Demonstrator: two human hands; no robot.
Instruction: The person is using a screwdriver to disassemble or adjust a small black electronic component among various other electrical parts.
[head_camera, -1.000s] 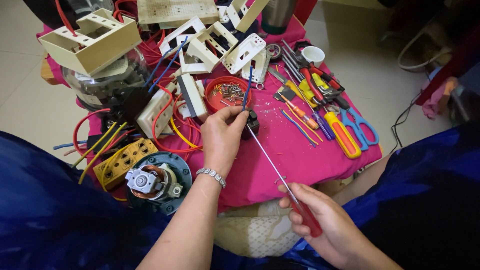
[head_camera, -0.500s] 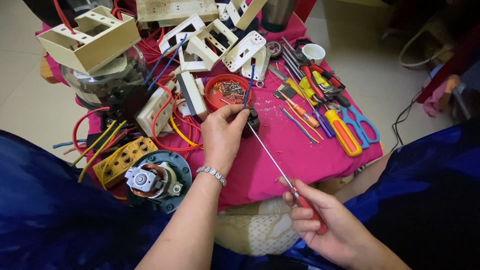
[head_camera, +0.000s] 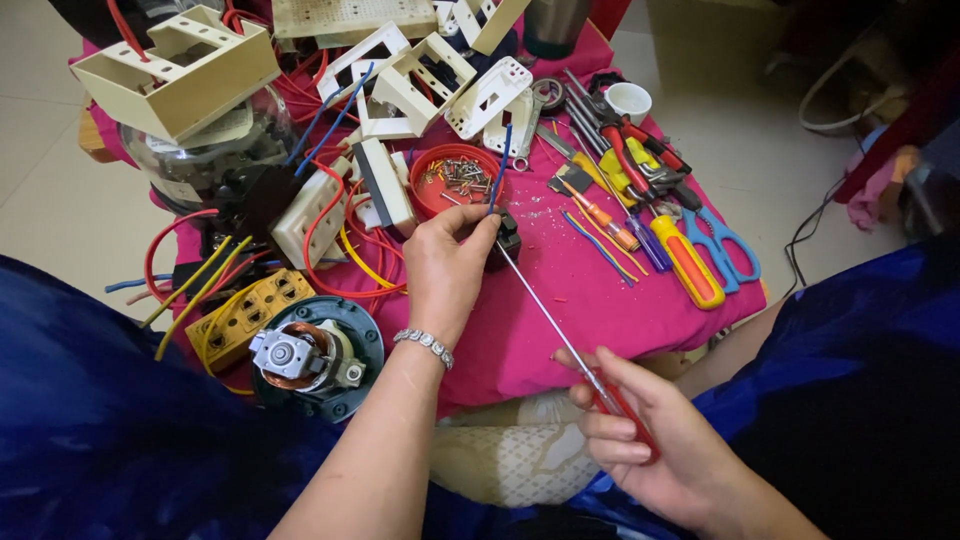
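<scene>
My left hand (head_camera: 447, 268), with a bracelet on its wrist, pinches a small black electrical part (head_camera: 508, 236) that has a blue wire (head_camera: 501, 172) sticking up from it. It rests on the pink cloth (head_camera: 560, 300). My right hand (head_camera: 655, 450) grips the red handle of a long thin screwdriver (head_camera: 545, 310). The screwdriver's shaft slants up to the left and its tip meets the black part beside my left fingertips.
A red bowl of screws (head_camera: 458, 177) sits just behind my left hand. White switch frames (head_camera: 420, 85), a beige box (head_camera: 185, 70), a yellow socket block (head_camera: 240, 320), a small motor (head_camera: 305, 355), coloured wires, pliers, screwdrivers and blue scissors (head_camera: 720, 245) crowd the cloth.
Both hands stay on the black part and the screwdriver. My right hand has shifted slightly along the handle; the shaft's angle is almost the same.
</scene>
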